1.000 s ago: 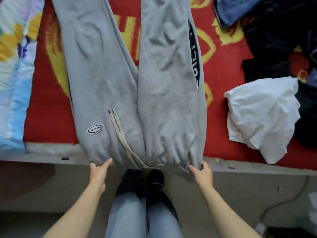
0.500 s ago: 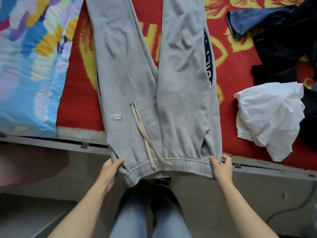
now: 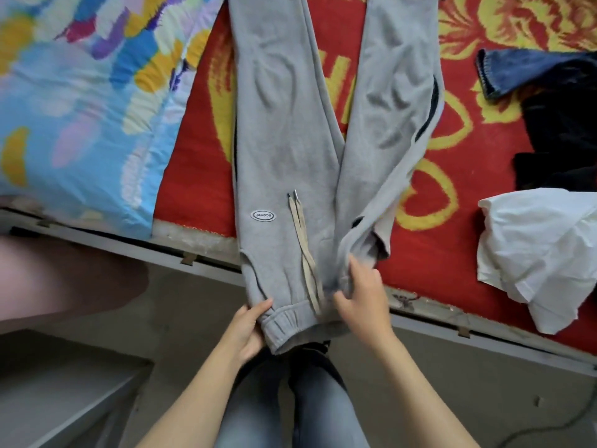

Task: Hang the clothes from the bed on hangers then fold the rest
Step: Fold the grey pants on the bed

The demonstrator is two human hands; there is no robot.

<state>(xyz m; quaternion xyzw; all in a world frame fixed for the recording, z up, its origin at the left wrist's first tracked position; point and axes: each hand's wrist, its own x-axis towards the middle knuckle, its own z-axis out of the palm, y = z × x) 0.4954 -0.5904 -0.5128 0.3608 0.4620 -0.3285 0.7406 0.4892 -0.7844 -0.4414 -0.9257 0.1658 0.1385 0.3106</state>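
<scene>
Grey sweatpants (image 3: 284, 130) lie on the red patterned bed cover (image 3: 429, 240), legs running away from me, waistband hanging over the bed's near edge. A beige drawstring (image 3: 302, 244) and an oval white patch (image 3: 263, 216) show near the waist. My left hand (image 3: 248, 328) grips the waistband's left corner. My right hand (image 3: 361, 295) pinches the right side of the waist, which is bunched and drawn over toward the middle, so the right leg's hip folds inward.
A crumpled white garment (image 3: 536, 253) lies on the bed at right. Behind it are dark clothes (image 3: 562, 137) and blue jeans (image 3: 510, 72). A colourful quilt (image 3: 80, 101) covers the bed's left part. The metal bed rail (image 3: 484, 337) runs below; my legs stand underneath.
My right hand has carried the waistband's right side leftward toward the drawstring, folding the right half inward. The left hand keeps its grip at the left corner. The view has shifted right.
</scene>
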